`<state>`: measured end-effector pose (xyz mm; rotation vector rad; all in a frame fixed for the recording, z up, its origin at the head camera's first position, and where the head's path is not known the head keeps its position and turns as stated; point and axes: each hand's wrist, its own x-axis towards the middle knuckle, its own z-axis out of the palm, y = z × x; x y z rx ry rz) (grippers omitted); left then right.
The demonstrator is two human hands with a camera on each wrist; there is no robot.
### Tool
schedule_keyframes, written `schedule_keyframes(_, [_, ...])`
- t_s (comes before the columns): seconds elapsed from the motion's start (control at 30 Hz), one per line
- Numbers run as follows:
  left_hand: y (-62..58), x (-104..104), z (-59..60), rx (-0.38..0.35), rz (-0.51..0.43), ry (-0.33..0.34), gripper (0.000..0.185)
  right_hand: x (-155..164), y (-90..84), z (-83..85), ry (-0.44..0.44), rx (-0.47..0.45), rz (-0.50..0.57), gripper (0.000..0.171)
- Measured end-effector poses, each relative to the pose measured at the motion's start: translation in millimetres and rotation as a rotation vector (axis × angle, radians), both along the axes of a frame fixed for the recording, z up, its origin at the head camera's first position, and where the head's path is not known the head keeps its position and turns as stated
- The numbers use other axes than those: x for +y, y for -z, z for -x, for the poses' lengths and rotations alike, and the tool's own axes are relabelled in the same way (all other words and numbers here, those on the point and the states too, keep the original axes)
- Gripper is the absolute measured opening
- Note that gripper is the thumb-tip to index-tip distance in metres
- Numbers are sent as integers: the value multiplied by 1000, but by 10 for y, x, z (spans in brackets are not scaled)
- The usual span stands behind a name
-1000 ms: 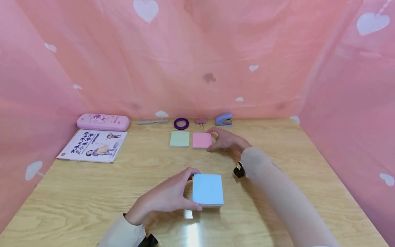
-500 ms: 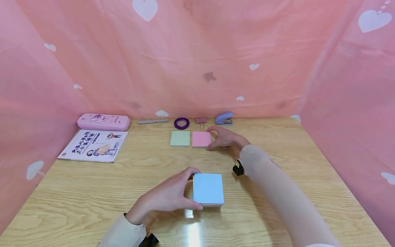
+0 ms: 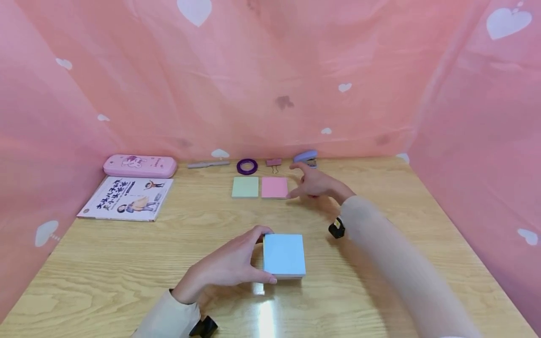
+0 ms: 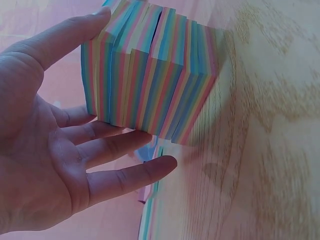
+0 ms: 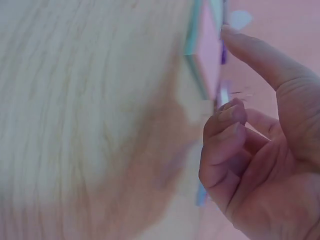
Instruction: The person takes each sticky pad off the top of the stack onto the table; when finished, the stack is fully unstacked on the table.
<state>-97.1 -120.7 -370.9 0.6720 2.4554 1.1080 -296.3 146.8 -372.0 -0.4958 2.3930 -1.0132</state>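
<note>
My left hand [image 3: 231,259] grips a thick stack of sticky notes [image 3: 284,254] near the table's front, thumb at the near side and fingers at the far side. Its top sheet is blue; striped edges of several coloured pads show in the left wrist view, where the stack [image 4: 150,75] stands on the wood. Farther back lies a pink sticky note pad [image 3: 274,188], beside a pale green pad [image 3: 245,187]. Just right of the pink pad, my right hand [image 3: 317,183] holds nothing. Its thumb and index finger are spread apart, the other fingers bent, as the right wrist view shows.
Along the back edge lie a pink pencil case [image 3: 140,166], a grey pen [image 3: 208,164], a purple tape roll [image 3: 247,166], a pink binder clip [image 3: 274,164] and a purple stapler [image 3: 305,157], partly behind my right hand. A picture book [image 3: 127,198] lies at left.
My right hand has let go of the pink pad and moved slightly right, its thumb and index finger spreading. The left hand and its stack stay in place.
</note>
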Motion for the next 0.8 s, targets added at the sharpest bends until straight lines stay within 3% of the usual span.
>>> schedule_keyframes(0.17, [-16, -1, -3, -16, -12, -7, 85, 183, -149, -256, -16, 119, 56, 82])
schedule_keyframes(0.3, [-22, 1, 0, -30, -20, 0, 87, 300, -197, -617, 5, 192, 101, 69])
schedule_keyframes(0.57, [-43, 3, 5, -35, -36, -4, 84, 415, -228, -1316, -1, 220, 229, 54])
schedule_keyframes(0.8, [-63, 19, 6, -46, -31, 1, 85, 408, -172, -1637, -87, 204, 269, 56])
